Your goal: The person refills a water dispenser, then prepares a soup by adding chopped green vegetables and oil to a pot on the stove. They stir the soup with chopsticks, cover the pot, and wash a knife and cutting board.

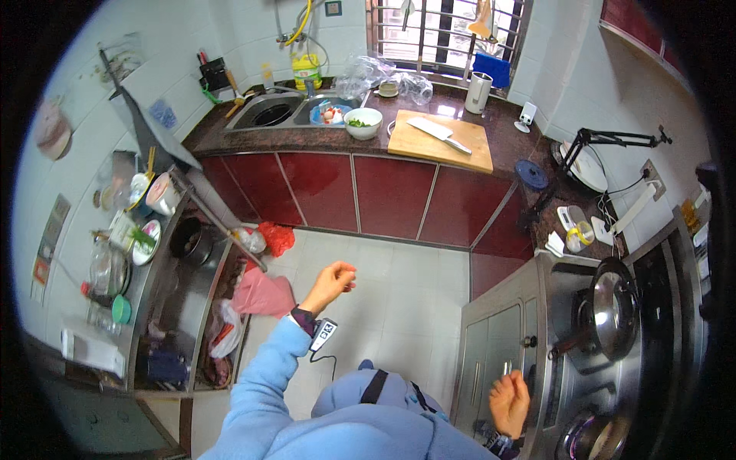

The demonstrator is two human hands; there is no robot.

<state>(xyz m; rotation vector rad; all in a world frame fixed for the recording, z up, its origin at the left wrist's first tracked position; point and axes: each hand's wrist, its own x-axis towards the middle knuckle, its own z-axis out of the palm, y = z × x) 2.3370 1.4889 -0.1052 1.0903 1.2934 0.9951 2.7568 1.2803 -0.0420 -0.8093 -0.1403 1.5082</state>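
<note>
My left hand [332, 283] is raised over the tiled floor, its fingers loosely curled, with nothing visible in it. My right hand [510, 402] is beside the stove's front edge; its fingers are bent, and whether it holds anything cannot be told. Right of it, a wok [614, 310] with a handle rests on the gas stove [555, 322]. A lit burner [581, 440] shows a bluish flame at the lower right. On the far counter, a cleaver [430, 127] lies on a wooden cutting board [402, 144]. Left of the board stands a white bowl [364, 131] with chopped greens.
A double sink [259, 106] holds a blue bag with food. Metal shelves [164, 259] on the left bear a white plate [151, 256] with greens, pots and jars. Pink [264, 294] and red [277, 238] plastic bags lie low beside them. A jointed black arm [583, 138] stands on the right counter.
</note>
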